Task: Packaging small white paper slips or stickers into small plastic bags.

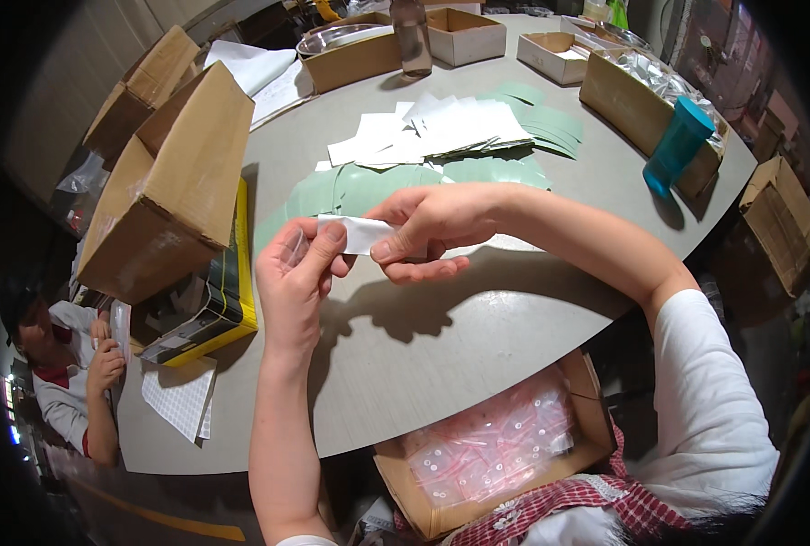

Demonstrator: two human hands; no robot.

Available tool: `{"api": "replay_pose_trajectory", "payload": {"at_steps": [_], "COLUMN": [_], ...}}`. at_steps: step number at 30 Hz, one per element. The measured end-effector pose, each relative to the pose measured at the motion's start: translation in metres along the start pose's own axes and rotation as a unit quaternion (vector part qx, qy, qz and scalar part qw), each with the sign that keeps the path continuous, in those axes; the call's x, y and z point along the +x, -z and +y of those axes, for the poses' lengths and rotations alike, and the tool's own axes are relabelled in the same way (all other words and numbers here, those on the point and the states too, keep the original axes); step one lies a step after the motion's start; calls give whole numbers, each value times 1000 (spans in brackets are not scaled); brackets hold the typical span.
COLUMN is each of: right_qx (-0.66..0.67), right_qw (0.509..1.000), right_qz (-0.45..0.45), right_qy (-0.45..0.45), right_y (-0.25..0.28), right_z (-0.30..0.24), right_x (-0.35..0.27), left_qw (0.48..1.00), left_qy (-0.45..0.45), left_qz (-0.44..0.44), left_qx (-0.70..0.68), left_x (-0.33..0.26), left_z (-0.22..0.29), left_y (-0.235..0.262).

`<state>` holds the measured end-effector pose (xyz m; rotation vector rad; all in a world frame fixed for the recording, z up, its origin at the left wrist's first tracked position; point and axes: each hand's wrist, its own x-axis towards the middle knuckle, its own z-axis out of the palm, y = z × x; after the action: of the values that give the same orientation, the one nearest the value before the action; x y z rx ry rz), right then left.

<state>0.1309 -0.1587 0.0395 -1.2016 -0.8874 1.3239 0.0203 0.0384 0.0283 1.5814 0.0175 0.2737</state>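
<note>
Between my two hands, above the table, is a small white paper slip (358, 235), which looks folded. My left hand (296, 273) pinches its left end between thumb and fingers. The other end is gripped by my right hand (432, 223), thumb in front and lower fingers curled loosely. Just beyond my hands lie pale green paper sheets (369, 187), fanned out in overlapping rows. A pile of white paper sheets (464, 126) rests on top of them. My right hand and forearm cover part of the green sheets.
Cardboard boxes (173, 173) rise at the left above a yellow-and-black box (232, 314). A dark bottle (411, 41) and a teal bottle (678, 146) stand on the table (405, 391). Clear packets (487, 446) fill a box near my lap. At far left, a person (68, 364) handles something.
</note>
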Motion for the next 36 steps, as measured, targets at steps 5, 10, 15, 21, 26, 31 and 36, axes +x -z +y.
{"api": "replay_pose_trajectory", "payload": {"at_steps": [5, 10, 15, 21, 26, 31, 36], "right_qx": [-14, -16, -30, -19, -35, -67, -75], "right_qw": [999, 998, 997, 998, 999, 998, 997], "right_qz": [46, 63, 64, 50, 25, -6, 16], "right_qy": [-8, -21, -8, -14, -29, -16, -22], "right_y": [-2, -4, -3, -8, -11, -8, -10], "right_z": [-2, -4, 1, 3, 3, 1, 2], "right_x": [2, 3, 5, 4, 5, 1, 4], "left_qw": [1000, 1000, 1000, 997, 998, 997, 997], "left_qy": [-10, -5, 5, 28, -18, -27, -32], "left_qz": [9, 4, 5, -33, -39, -49, -53], "left_qx": [-2, -11, -20, -64, -54, -57, -44], "left_x": [1, 2, 2, 0, -1, 0, 1], "left_z": [-2, -5, -4, -2, -8, -11, -11], "left_y": [1, 6, 5, 5, 2, 0, 3]}}
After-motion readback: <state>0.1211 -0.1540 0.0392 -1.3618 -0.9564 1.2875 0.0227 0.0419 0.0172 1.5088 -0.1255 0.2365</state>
